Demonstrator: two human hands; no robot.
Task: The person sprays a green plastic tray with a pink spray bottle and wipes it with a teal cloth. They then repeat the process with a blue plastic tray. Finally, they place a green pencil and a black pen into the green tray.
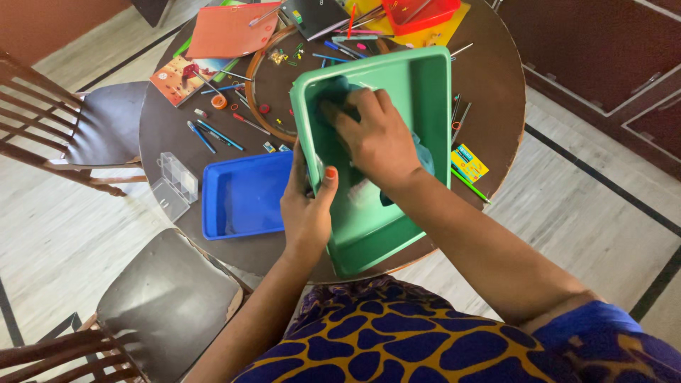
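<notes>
I am counting three trays: one green tray (425,92), one blue tray (245,195) and one red tray (420,14). I am seeing two hands, the left hand (306,209) and the right hand (376,138), and one teal cloth (335,91). I am counting two chairs (99,128) and one round table (170,128). Pens and clips are lying scattered, too many and too small for me to count.

The tilted green tray (397,234) fills the middle of the round worktop (159,142) and blocks the way across. Left of it lies a blue tray (245,195) beside a clear plastic box (176,183). Beyond — pens, clips and notebooks lie scattered, a red tray (418,14) at the far edge. Bare worktop shows only along the left rim.
</notes>
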